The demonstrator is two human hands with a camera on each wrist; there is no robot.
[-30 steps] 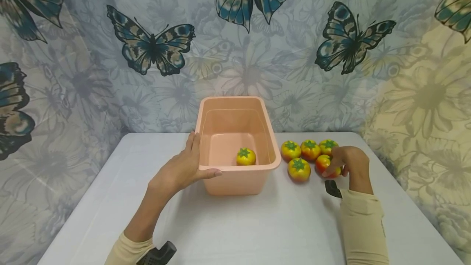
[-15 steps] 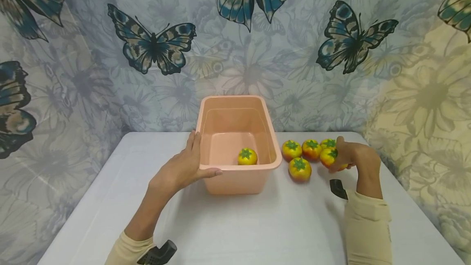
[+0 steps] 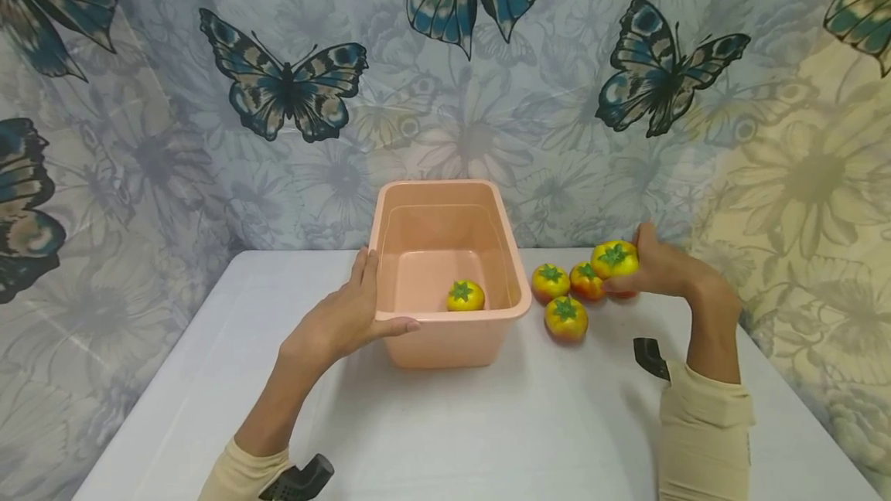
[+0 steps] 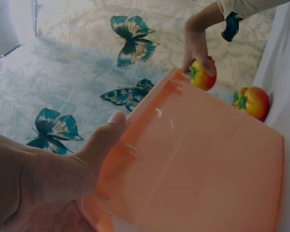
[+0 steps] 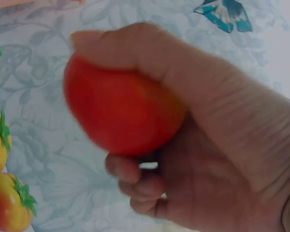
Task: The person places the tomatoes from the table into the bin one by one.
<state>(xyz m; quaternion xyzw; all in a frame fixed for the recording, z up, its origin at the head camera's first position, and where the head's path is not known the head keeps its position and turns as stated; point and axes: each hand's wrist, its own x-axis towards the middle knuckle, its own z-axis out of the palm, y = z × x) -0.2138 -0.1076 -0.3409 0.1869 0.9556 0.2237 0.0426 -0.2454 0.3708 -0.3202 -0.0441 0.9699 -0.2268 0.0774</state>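
A peach plastic tub [image 3: 445, 342] stands mid-table with one yellow tomato [image 3: 465, 296] inside. My left hand [image 3: 337, 322] grips its near left corner, the thumb lying along the front rim and the fingers against the side; in the left wrist view the thumb [image 4: 104, 137] presses on the rim. To the right, my right hand [image 3: 664, 265] holds a red-and-yellow tomato [image 3: 615, 259] with a green leafy top, raised off the table. In the right wrist view the held tomato [image 5: 125, 106] shows its red underside between thumb and fingers.
Right of the tub, several more tomatoes sit close together on the white table [image 3: 445, 431], among them a front tomato [image 3: 566, 319] and a left tomato [image 3: 550, 282]. The raised tomato and right hand hide part of the group. Butterfly-patterned cloth [image 3: 473, 114] rises behind the table.
My right hand has lifted the near right tomato off the table, up and toward the back, turning as it rose. The left hand and the tub have stayed put.
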